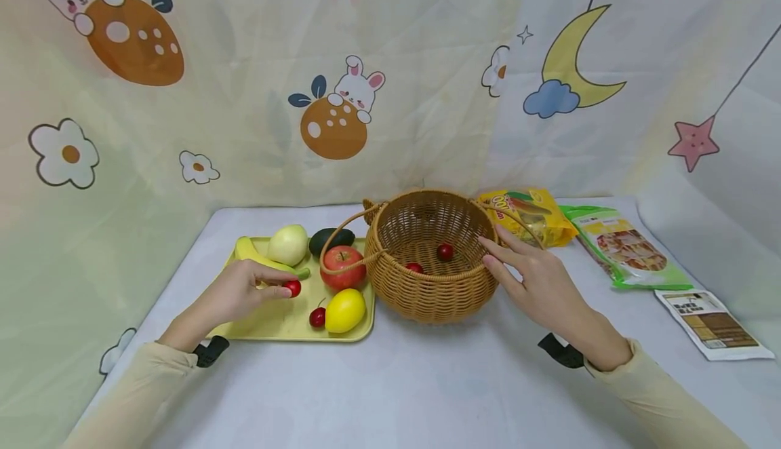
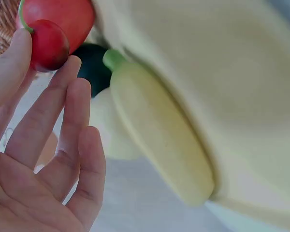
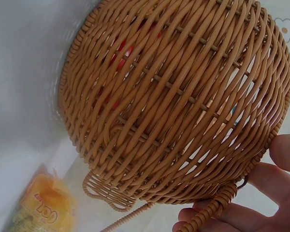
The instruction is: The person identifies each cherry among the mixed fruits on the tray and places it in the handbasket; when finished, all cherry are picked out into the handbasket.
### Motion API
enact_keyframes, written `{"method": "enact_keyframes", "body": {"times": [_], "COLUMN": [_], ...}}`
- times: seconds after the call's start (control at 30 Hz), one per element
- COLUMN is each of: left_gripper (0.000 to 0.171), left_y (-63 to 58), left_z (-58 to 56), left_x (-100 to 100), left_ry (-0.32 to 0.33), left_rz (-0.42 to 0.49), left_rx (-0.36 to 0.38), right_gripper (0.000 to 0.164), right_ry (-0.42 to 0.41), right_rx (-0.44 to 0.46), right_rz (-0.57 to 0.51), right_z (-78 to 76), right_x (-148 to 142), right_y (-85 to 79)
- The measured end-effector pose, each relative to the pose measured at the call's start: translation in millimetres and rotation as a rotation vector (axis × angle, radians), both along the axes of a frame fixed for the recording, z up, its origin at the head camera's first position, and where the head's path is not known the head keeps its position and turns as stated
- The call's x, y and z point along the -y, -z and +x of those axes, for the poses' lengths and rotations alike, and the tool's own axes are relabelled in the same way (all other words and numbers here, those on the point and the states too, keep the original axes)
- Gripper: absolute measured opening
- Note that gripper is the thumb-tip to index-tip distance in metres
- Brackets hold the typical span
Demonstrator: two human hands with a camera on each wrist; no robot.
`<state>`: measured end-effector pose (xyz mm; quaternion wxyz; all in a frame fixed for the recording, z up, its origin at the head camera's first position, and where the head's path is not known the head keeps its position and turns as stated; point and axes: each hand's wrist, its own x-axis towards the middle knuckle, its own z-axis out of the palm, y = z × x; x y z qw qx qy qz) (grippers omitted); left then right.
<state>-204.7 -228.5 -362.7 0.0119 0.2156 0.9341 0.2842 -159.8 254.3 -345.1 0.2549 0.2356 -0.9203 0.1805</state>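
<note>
In the head view my left hand [image 1: 244, 289] is over the yellow tray [image 1: 268, 323], pinching a red cherry [image 1: 293, 289] between thumb and fingertips. The left wrist view shows this cherry [image 2: 49, 46] with a green stem. A round wicker basket [image 1: 430, 293] stands right of the tray, with two red cherries [image 1: 445, 252] visible inside. My right hand [image 1: 543, 286] touches the basket's right rim near a handle, its fingers fairly straight. In the right wrist view, the right fingers [image 3: 270, 186] partly pass behind the handle [image 3: 208, 215].
On the tray are a banana [image 1: 259, 257], a pale round fruit [image 1: 288, 245], an avocado [image 1: 323, 241], a red apple [image 1: 343, 267], a lemon [image 1: 345, 311] and another cherry [image 1: 317, 317]. Several packets, including a yellow bag [image 1: 537, 215] and a green bag [image 1: 628, 249], lie at right.
</note>
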Motion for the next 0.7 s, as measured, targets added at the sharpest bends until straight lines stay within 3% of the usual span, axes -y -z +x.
{"method": "enact_keyframes", "body": {"times": [0.17, 0.37, 0.53, 0.7], "left_gripper": [0.030, 0.032, 0.032, 0.030], "left_y": [-23.1, -57.6, -82.9, -103.9], "left_z": [-5.7, -17.2, -33.3, -51.5], "left_x": [4.2, -1.5, -25.8, -58.4], "left_ry": [0.015, 0.091, 0.142, 0.199], "left_rz": [-0.052, -0.094, -0.129, -0.122], "left_rx": [0.014, -0.021, -0.022, 0.028], "right_gripper": [0.039, 0.039, 0.039, 0.039], "right_ry": [-0.002, -0.003, 0.000, 0.005], "right_rx": [-0.001, -0.001, -0.001, 0.006], "right_rz": [-0.001, 0.002, 0.005, 0.006], "right_z": [-0.4, -0.1, 0.5, 0.9], "right_x": [0.2, 0.5, 0.6, 0.5], "right_y": [0.2, 0.9, 0.0, -0.4]}}
